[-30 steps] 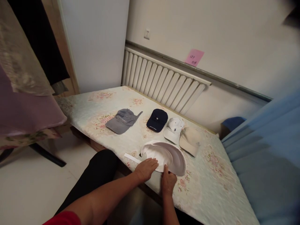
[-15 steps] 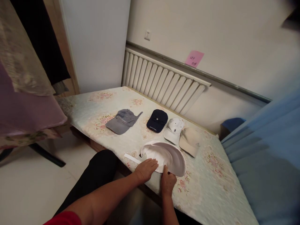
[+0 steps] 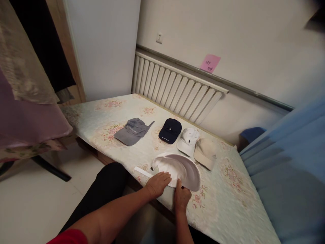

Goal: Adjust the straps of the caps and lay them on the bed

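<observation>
A white wide-brimmed sun hat (image 3: 180,167) lies on the flowered bed cover (image 3: 228,200), near its front edge. My left hand (image 3: 157,183) rests on the hat's near side, fingers stretched flat. My right hand (image 3: 181,199) grips the hat's near brim, thumb up against it and fingers curled. A white strap (image 3: 143,171) trails from the hat to the left. Behind the hat lie a grey cap (image 3: 132,131), a navy cap (image 3: 170,130), a white cap (image 3: 188,140) and a beige cap (image 3: 206,151), in a row.
A white radiator (image 3: 175,88) runs along the wall behind the bed, with a pink note (image 3: 210,63) above it. Blue cloth (image 3: 289,162) is heaped at the right. Purple and patterned fabric (image 3: 27,115) hangs at the left. My dark trouser leg (image 3: 101,193) is below the bed edge.
</observation>
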`<action>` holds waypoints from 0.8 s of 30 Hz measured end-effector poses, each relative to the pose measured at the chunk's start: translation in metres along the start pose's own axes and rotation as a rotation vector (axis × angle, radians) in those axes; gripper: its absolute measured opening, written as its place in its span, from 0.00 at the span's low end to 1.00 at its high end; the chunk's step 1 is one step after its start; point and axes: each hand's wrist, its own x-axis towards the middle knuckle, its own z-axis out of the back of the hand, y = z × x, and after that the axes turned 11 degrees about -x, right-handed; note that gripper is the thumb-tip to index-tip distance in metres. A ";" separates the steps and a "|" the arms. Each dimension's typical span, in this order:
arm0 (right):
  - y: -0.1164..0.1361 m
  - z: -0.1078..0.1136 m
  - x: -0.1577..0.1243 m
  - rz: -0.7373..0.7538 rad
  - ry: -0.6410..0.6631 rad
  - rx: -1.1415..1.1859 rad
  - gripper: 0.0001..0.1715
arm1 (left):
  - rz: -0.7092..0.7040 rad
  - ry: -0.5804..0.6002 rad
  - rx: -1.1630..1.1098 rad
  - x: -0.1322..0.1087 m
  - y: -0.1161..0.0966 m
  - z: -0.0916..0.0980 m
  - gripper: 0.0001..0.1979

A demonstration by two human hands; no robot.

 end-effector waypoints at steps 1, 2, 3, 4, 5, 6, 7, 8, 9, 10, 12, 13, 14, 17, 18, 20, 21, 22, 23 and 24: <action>0.000 0.000 0.000 -0.002 -0.001 0.001 0.40 | -0.001 0.001 -0.004 0.000 0.000 0.000 0.20; 0.000 -0.001 0.000 -0.003 -0.002 0.003 0.39 | 0.002 -0.002 -0.008 0.000 0.000 0.000 0.20; -0.001 -0.001 0.000 -0.004 -0.004 0.005 0.39 | 0.000 -0.006 -0.014 0.000 0.000 0.000 0.20; -0.001 -0.002 0.000 -0.003 -0.007 0.005 0.39 | -0.001 -0.010 -0.018 -0.001 0.000 0.000 0.20; -0.001 -0.002 0.000 -0.001 -0.010 0.005 0.39 | -0.003 -0.016 -0.018 -0.001 -0.001 0.000 0.20; -0.001 -0.002 0.000 0.003 -0.013 0.005 0.39 | -0.004 -0.020 -0.016 -0.001 -0.001 0.000 0.20; -0.001 -0.003 0.000 0.007 -0.015 0.003 0.39 | -0.005 -0.020 -0.010 -0.001 -0.001 0.000 0.20; -0.001 -0.003 0.000 0.009 -0.017 0.002 0.39 | -0.008 -0.017 -0.005 -0.001 -0.001 0.001 0.20; -0.001 -0.003 0.000 0.010 -0.017 0.000 0.40 | -0.009 -0.013 0.001 -0.001 -0.001 0.001 0.20; -0.001 -0.003 0.000 0.009 -0.016 -0.002 0.40 | -0.007 -0.010 0.005 -0.001 -0.001 0.002 0.19; -0.001 -0.002 0.000 0.007 -0.017 -0.003 0.41 | -0.006 -0.003 0.010 0.000 -0.002 0.003 0.19; 0.000 -0.002 0.000 0.008 -0.019 -0.002 0.41 | -0.003 -0.004 0.011 0.000 -0.002 0.003 0.19; 0.000 -0.002 0.000 0.008 -0.023 0.001 0.40 | -0.001 -0.006 0.013 0.000 -0.002 0.003 0.19; 0.001 -0.001 0.000 0.012 -0.034 0.006 0.39 | 0.002 -0.005 0.016 0.000 -0.002 0.002 0.19; 0.001 -0.001 0.000 0.016 -0.035 0.005 0.39 | 0.001 -0.003 0.017 0.000 -0.001 0.002 0.20; 0.001 -0.001 0.000 0.023 -0.035 0.003 0.39 | 0.003 0.003 0.019 0.000 -0.001 0.002 0.20; 0.000 -0.001 0.000 0.025 -0.036 0.002 0.39 | 0.003 0.005 0.018 0.000 -0.001 0.002 0.20; 0.000 -0.001 0.000 0.026 -0.037 0.000 0.39 | 0.003 0.006 0.016 0.000 -0.001 0.002 0.20; 0.000 -0.001 0.000 0.026 -0.038 -0.001 0.39 | 0.004 0.006 0.014 0.000 -0.001 0.002 0.20; -0.001 -0.002 0.000 0.025 -0.039 -0.003 0.38 | 0.005 0.007 0.011 0.000 -0.002 0.003 0.20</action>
